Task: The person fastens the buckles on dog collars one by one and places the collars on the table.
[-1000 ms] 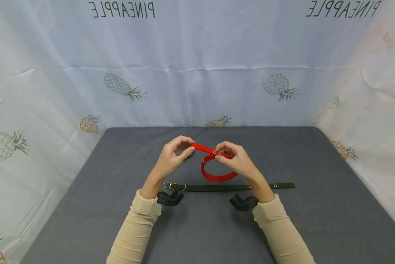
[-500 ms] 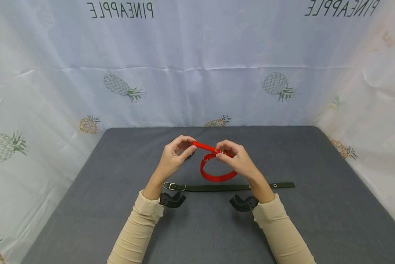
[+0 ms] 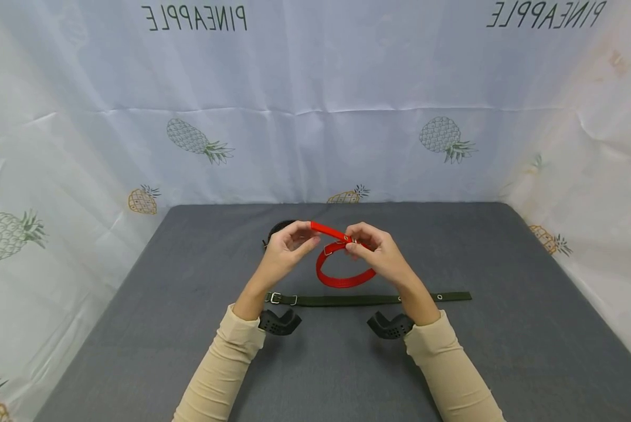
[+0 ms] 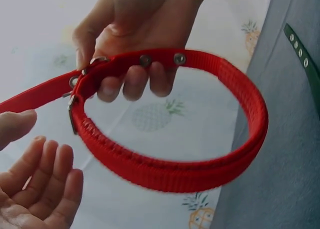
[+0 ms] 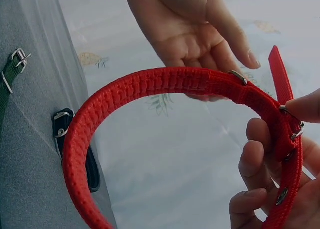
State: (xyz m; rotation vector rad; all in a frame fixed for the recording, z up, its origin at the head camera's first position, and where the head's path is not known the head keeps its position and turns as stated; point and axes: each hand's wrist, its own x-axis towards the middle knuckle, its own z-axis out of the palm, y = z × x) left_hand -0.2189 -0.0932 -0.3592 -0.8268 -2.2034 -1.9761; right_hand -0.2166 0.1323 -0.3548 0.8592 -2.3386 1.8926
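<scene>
A red dog collar [image 3: 345,282], buckled into a loop, hangs above the table from my right hand [image 3: 376,249]. That hand pinches it at the metal buckle [image 5: 295,134], with the fingers curled behind the eyelet holes. The strap's free end [image 5: 280,71] sticks out past the buckle toward my left hand [image 3: 289,249]. In the right wrist view the left thumb and fingers stand apart beside that end, holding nothing. The left wrist view shows the left fingers [image 4: 50,174] loosely extended below the strap.
A dark green collar [image 3: 342,300] lies stretched flat on the grey table [image 3: 315,375], nearer than the hands. Behind the left hand sits a coiled black collar [image 3: 280,226], partly hidden. A pineapple-print curtain [image 3: 315,152] surrounds the back and sides.
My left hand has shifted slightly right and its thumb has come off the strap's end. The red loop has swung a little left. More of the black collar shows.
</scene>
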